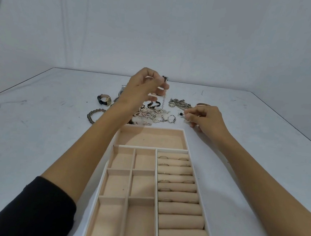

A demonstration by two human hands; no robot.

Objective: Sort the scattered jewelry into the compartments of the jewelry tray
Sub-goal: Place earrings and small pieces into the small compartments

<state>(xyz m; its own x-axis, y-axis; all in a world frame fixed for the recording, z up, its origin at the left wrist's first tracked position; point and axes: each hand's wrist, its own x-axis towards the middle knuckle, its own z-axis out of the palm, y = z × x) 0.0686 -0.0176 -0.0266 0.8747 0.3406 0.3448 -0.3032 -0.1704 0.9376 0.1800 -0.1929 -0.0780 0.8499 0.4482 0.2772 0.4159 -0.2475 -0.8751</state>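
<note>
The beige jewelry tray (155, 173) lies in front of me, with a wide far compartment, several square compartments on the left and ring rolls on the right that hold several rings (164, 181). Beyond it lies a tangled pile of jewelry (152, 114). My left hand (143, 91) is raised above the pile and pinches a thin chain (163, 100) that hangs down from its fingers. My right hand (205, 120) rests on the table to the right of the pile and pinches a small silver piece with a dark bead (182, 116).
A black-strapped watch (104, 99) and a grey bead bracelet (93, 115) lie left of the pile. A loose ring (171, 118), a silver chain heap (180, 103) and a pink bangle (203, 105) lie to the right. The white table (38, 136) ends at a pale wall.
</note>
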